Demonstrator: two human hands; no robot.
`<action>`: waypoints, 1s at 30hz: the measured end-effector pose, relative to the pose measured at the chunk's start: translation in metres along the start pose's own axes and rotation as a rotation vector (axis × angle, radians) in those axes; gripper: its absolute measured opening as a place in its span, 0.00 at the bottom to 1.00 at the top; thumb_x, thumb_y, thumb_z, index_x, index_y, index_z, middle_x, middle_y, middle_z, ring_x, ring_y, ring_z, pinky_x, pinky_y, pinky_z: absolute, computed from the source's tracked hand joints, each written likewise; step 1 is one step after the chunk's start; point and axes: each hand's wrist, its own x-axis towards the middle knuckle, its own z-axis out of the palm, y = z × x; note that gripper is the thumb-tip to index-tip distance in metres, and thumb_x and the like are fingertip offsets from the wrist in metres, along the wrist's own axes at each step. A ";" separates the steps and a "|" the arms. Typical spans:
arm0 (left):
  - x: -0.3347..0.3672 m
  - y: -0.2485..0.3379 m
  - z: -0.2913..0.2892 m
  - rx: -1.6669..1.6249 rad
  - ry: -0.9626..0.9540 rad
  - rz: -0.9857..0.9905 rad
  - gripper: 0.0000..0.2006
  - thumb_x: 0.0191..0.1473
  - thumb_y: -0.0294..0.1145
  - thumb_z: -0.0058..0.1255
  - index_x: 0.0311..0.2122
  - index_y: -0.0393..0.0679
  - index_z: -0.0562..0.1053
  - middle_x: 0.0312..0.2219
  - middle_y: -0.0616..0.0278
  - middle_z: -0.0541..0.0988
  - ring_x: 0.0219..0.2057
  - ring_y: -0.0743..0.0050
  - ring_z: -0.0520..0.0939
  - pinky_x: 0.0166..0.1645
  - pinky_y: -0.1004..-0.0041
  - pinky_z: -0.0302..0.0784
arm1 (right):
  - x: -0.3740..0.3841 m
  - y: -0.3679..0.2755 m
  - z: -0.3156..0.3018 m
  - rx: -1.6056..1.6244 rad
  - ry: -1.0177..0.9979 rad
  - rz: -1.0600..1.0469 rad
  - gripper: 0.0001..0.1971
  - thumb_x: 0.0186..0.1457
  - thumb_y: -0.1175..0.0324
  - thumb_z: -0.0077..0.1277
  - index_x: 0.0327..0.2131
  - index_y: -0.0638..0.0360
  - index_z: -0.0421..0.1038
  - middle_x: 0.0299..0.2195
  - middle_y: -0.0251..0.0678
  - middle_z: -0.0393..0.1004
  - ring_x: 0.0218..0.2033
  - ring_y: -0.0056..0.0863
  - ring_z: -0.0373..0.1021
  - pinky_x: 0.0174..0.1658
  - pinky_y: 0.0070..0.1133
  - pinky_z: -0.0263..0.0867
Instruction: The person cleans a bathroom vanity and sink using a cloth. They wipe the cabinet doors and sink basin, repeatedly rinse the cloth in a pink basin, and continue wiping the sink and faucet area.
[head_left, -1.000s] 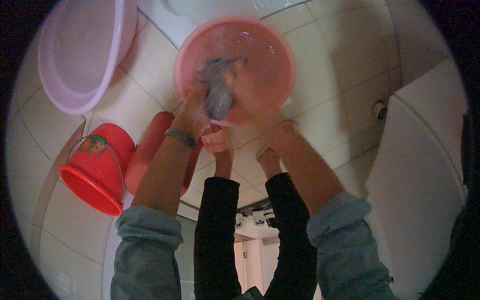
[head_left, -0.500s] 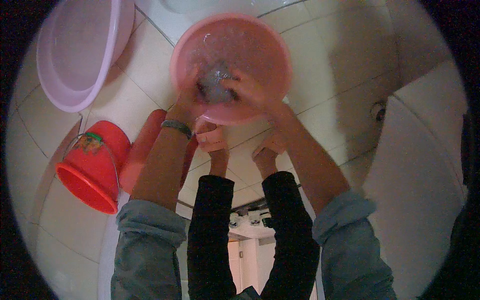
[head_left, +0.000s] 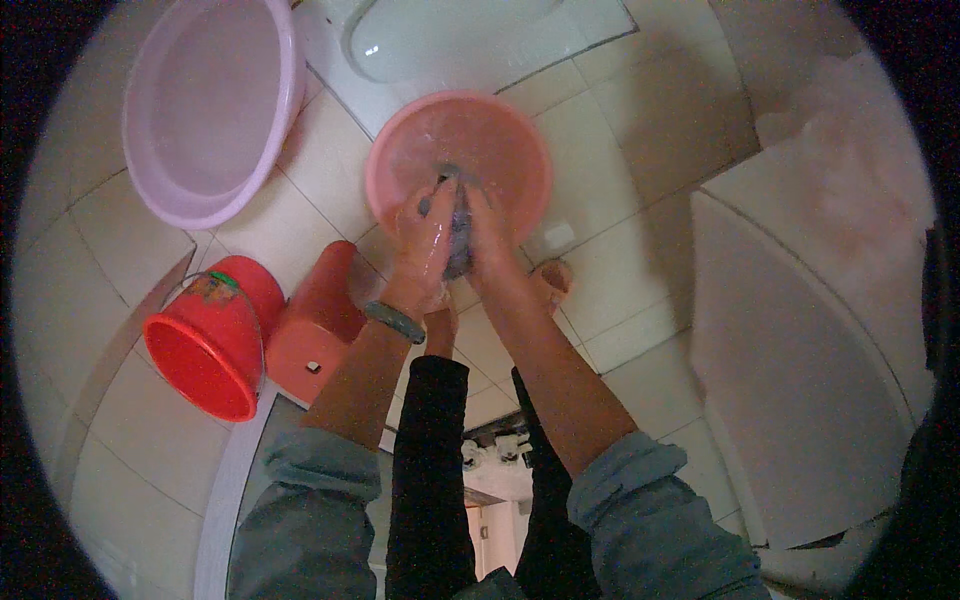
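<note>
Since half a second ago, both hands have drawn closer together, and the dark cloth [head_left: 459, 232] has gone from a loose heap inside the pink basin [head_left: 515, 150] to a narrow, upright-looking bundle across its near side. Left hand [head_left: 424, 232] and right hand [head_left: 489, 222] press in from either side, fingers closed on the cloth between them; wet skin glistens on the left, above a dark wristband [head_left: 395, 322]. Off to the left stand a lilac basin [head_left: 205, 110] and a red bucket [head_left: 262, 300].
</note>
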 end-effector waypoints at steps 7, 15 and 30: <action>-0.011 0.030 -0.004 0.168 0.111 0.106 0.13 0.44 0.38 0.49 0.27 0.36 0.75 0.24 0.52 0.78 0.27 0.59 0.77 0.36 0.67 0.71 | -0.031 -0.040 0.029 0.235 -0.117 0.272 0.24 0.59 0.48 0.37 0.47 0.57 0.67 0.39 0.33 0.72 0.38 0.27 0.68 0.40 0.22 0.66; -0.002 0.025 0.006 0.184 0.003 0.162 0.11 0.45 0.35 0.49 0.26 0.35 0.73 0.20 0.53 0.74 0.23 0.64 0.74 0.31 0.67 0.69 | -0.022 -0.039 0.015 0.156 -0.108 0.331 0.25 0.58 0.47 0.35 0.49 0.56 0.64 0.44 0.37 0.70 0.43 0.30 0.70 0.44 0.28 0.69; -0.131 0.113 -0.081 -0.196 -0.087 0.027 0.15 0.54 0.29 0.48 0.47 0.39 0.65 0.38 0.61 0.71 0.40 0.73 0.73 0.43 0.74 0.71 | -0.178 -0.137 0.076 -0.098 0.370 -0.544 0.27 0.54 0.66 0.47 0.56 0.63 0.54 0.54 0.44 0.59 0.54 0.36 0.57 0.57 0.28 0.53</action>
